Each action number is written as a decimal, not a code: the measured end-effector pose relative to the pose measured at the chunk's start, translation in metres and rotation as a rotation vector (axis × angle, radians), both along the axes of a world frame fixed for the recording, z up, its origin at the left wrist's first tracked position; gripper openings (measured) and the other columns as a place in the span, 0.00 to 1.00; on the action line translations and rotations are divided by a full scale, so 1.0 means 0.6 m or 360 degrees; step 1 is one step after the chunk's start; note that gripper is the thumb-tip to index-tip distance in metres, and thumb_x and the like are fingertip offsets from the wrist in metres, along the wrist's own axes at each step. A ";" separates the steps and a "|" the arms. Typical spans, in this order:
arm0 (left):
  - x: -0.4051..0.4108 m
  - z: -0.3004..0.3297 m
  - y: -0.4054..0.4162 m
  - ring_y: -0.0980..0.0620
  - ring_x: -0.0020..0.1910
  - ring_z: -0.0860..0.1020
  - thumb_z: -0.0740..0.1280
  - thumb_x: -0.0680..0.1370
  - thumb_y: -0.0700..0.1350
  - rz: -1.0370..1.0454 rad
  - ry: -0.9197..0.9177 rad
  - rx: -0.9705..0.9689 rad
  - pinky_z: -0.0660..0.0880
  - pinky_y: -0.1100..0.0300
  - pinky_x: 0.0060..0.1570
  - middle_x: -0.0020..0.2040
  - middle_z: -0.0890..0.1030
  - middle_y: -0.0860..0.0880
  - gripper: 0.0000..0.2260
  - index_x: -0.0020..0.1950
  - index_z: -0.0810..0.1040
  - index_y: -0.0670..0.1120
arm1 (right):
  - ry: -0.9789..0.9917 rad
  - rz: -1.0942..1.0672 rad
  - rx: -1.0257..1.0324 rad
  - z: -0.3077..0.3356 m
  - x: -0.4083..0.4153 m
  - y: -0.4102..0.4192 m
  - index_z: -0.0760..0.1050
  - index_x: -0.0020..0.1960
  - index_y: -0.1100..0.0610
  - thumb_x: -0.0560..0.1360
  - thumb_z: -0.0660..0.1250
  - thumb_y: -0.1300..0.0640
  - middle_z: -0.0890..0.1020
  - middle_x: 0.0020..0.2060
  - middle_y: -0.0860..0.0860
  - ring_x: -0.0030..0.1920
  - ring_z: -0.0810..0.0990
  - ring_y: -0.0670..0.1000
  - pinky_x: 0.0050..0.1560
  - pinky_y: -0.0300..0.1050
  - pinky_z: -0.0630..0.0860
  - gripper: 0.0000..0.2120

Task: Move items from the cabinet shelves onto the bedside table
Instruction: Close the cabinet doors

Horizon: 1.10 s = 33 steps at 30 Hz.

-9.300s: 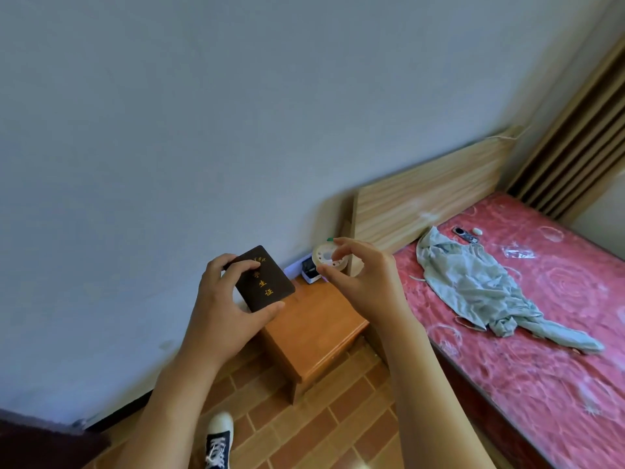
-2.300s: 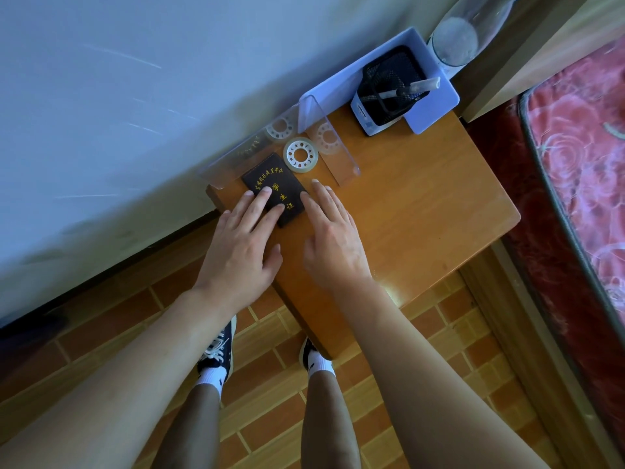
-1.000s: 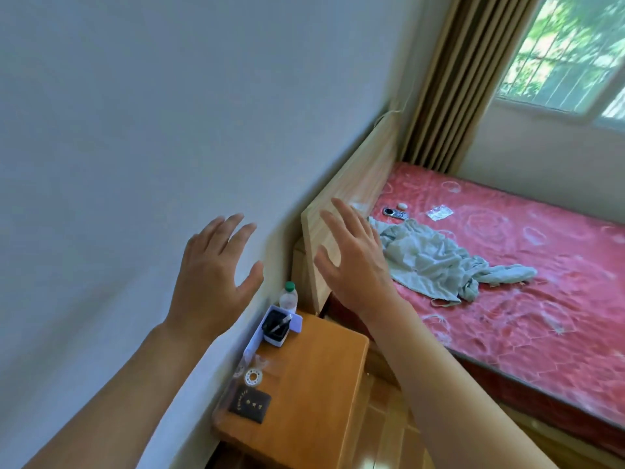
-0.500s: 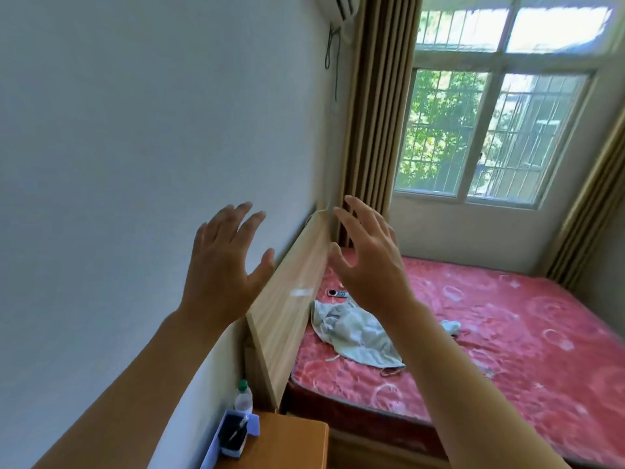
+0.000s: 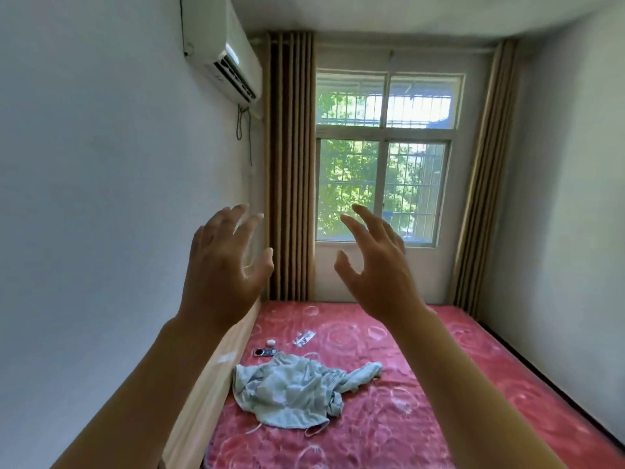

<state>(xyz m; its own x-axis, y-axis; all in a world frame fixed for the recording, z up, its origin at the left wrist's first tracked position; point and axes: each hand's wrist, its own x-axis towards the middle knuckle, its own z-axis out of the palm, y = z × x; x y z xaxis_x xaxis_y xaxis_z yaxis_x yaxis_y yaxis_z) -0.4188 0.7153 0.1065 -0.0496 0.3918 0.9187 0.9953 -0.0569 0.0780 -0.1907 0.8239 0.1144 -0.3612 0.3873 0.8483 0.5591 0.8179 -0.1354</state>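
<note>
My left hand (image 5: 223,265) and my right hand (image 5: 375,262) are both raised in front of me at chest height, fingers spread and relaxed, holding nothing. They hover in the air above the near end of the bed, apart from each other. The bedside table, the dark booklet, the tape roll and the cabinet are out of view.
A bed with a red patterned mattress (image 5: 422,384) fills the lower right, with a crumpled pale green cloth (image 5: 294,387), a small dark device (image 5: 264,352) and a packet (image 5: 303,337) on it. A wooden headboard (image 5: 206,390) runs along the left wall. Curtains (image 5: 291,164), a window and an air conditioner (image 5: 223,49) lie ahead.
My view has tilted up and turned away from the bedside table, which has left the frame. Both empty hands stay raised in front of me.
</note>
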 end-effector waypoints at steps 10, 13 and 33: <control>0.263 0.061 0.174 0.42 0.76 0.70 0.66 0.80 0.53 -0.0361 -0.0013 0.0076 0.70 0.38 0.71 0.76 0.73 0.43 0.25 0.75 0.75 0.45 | 0.0126 -0.0287 0.0045 0.057 0.273 0.085 0.72 0.76 0.55 0.78 0.62 0.47 0.71 0.78 0.53 0.76 0.70 0.56 0.75 0.60 0.69 0.27; 0.329 0.063 0.217 0.42 0.76 0.69 0.64 0.80 0.54 -0.0481 -0.0016 0.0076 0.69 0.37 0.71 0.75 0.73 0.44 0.25 0.75 0.75 0.46 | 0.0112 -0.0403 0.0051 0.060 0.345 0.106 0.72 0.76 0.54 0.78 0.62 0.47 0.71 0.77 0.53 0.76 0.70 0.56 0.75 0.59 0.68 0.27; 0.688 0.097 0.462 0.42 0.76 0.70 0.64 0.80 0.54 -0.1574 -0.0122 0.0036 0.70 0.36 0.72 0.75 0.74 0.45 0.23 0.73 0.76 0.46 | 0.0137 -0.1547 0.0085 0.096 0.652 0.078 0.74 0.74 0.55 0.78 0.61 0.47 0.72 0.77 0.53 0.77 0.69 0.55 0.74 0.60 0.68 0.26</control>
<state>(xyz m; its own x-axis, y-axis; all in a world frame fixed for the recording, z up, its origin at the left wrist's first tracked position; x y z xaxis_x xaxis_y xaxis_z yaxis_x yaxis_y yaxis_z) -0.0062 0.9924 0.1648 0.2306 0.2714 0.9344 0.4911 -0.8615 0.1291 0.2007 0.8705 0.1720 0.1593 0.4437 0.8819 0.9829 0.0121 -0.1836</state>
